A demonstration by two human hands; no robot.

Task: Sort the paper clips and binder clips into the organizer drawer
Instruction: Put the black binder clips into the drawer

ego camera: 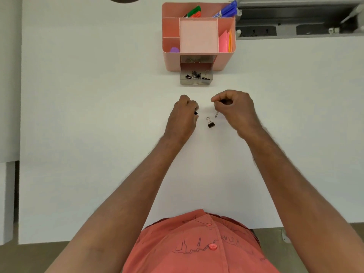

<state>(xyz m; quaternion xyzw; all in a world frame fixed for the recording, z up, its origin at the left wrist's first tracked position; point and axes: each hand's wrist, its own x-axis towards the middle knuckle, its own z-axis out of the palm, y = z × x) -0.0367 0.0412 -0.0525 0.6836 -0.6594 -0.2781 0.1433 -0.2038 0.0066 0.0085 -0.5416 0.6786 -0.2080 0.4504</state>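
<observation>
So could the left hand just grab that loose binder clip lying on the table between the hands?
Probably not at once: the left hand is right beside the binder clip with bare table between, but its fingers already seem curled around something small and dark.

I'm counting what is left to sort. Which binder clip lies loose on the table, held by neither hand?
The black binder clip between the hands; the others lie in the open drawer or are gripped by a hand.

Blue marker (pixel 226 11) label: a few blue letters on its white band, partly hidden; roughly "OC", not surely legible.
Shirt (pixel 197 247) print: line drawing only, no words.
</observation>
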